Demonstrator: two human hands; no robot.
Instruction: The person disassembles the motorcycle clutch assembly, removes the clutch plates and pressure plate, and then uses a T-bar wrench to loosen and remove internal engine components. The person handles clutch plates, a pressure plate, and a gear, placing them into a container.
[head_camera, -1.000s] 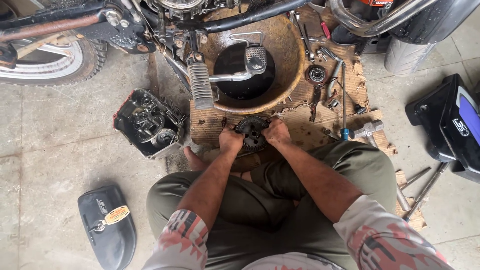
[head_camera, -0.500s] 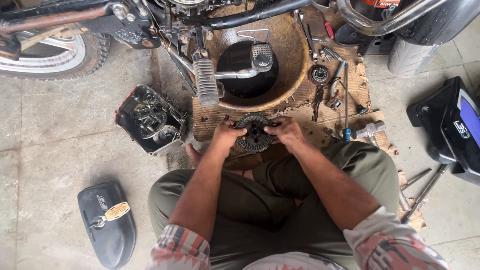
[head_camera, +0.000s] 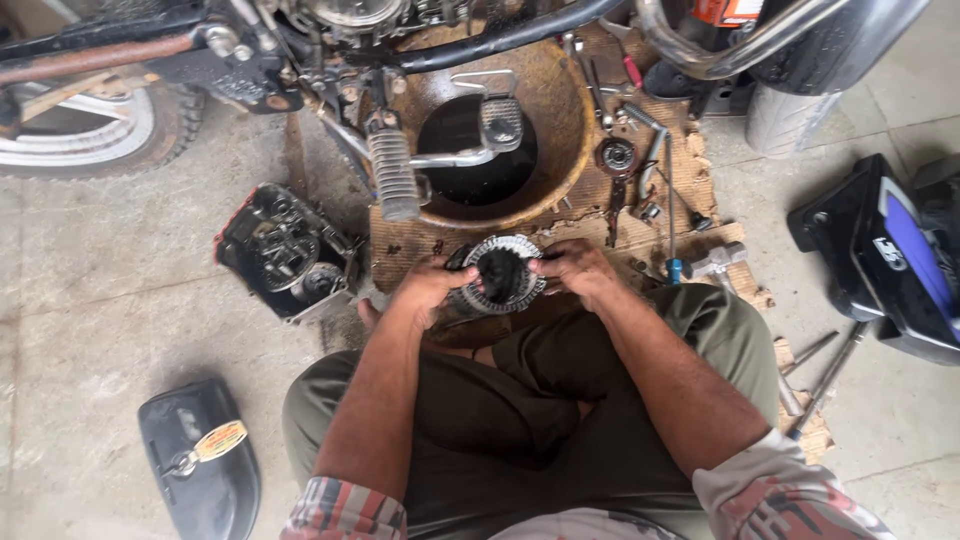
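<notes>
Both hands grip a round clutch assembly (head_camera: 502, 273), held just above the person's lap, near the edge of the cardboard sheet (head_camera: 690, 190) on the floor. The part is a toothed ring of grey metal, its rim notched all round, with a black, greasy centre. The left hand (head_camera: 428, 290) curls around its left side, fingers closed against the rim; the right hand (head_camera: 576, 272) clasps the right side the same way. Just beyond it sits a brown oil pan (head_camera: 560, 130) under the motorcycle's footpeg (head_camera: 392, 175). To the left lies an open engine cover (head_camera: 285, 250), and tools (head_camera: 655, 180) are scattered to the right.
</notes>
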